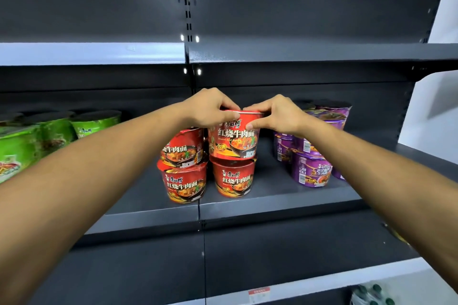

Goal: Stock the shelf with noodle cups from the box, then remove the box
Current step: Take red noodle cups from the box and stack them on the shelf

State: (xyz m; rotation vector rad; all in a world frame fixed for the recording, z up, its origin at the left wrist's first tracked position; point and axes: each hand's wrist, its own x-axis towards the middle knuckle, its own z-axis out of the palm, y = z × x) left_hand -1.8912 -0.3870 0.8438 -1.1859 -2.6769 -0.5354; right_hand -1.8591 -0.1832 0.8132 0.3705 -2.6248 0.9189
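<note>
Red noodle cup stands upright as the top tier of the right-hand stack on the middle shelf, resting on a second red cup. Left hand and right hand each pinch its rim from opposite sides, fingers curled over the lid, thumbs on the front wall. This is judged a two-handed hold to centre it on the cup below. Just beside it, to the left, is a two-high red stack, its upper cup tilted. Green cups stand well apart to the left, purple cups to the right. Upper shelf overhangs, limiting headroom. Box not in view.
</note>
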